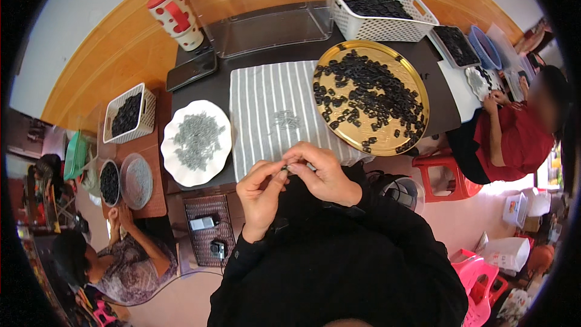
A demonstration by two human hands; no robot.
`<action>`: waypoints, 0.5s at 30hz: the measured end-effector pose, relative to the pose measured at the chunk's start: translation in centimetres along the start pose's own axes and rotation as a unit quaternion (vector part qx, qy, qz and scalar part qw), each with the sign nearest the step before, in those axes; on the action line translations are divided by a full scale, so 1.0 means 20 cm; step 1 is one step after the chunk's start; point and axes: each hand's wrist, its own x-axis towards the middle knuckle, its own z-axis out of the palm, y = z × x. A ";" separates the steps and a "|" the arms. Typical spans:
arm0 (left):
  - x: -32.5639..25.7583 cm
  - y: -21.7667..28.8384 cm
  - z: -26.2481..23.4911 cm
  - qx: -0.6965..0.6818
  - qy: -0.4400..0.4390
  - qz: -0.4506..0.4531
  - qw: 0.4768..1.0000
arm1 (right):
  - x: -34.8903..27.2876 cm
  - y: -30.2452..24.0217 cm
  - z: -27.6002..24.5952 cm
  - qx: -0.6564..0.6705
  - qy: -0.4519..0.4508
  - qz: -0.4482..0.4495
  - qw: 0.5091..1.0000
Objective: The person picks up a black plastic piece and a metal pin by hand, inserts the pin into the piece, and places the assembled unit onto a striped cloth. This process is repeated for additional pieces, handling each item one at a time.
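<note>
My left hand and my right hand meet at the near edge of a grey-and-white striped cloth. Fingertips of both are pinched together around a small dark piece, mostly hidden by the fingers. It resembles the loose black plastic pieces spread over a round gold tray to the right. Just beyond my hands, a small patch of thin grey metal pieces lies on the cloth. More of these are heaped on a white scalloped plate at the left.
A white basket of black pieces stands behind the tray, beside a clear plastic box. A spotted tumbler and a dark phone occupy the far left. One person works at left, another at right.
</note>
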 end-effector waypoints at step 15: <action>0.06 -0.07 0.00 -0.149 0.016 -0.089 0.985 | 0.07 0.05 -0.42 -0.489 0.060 -0.003 0.870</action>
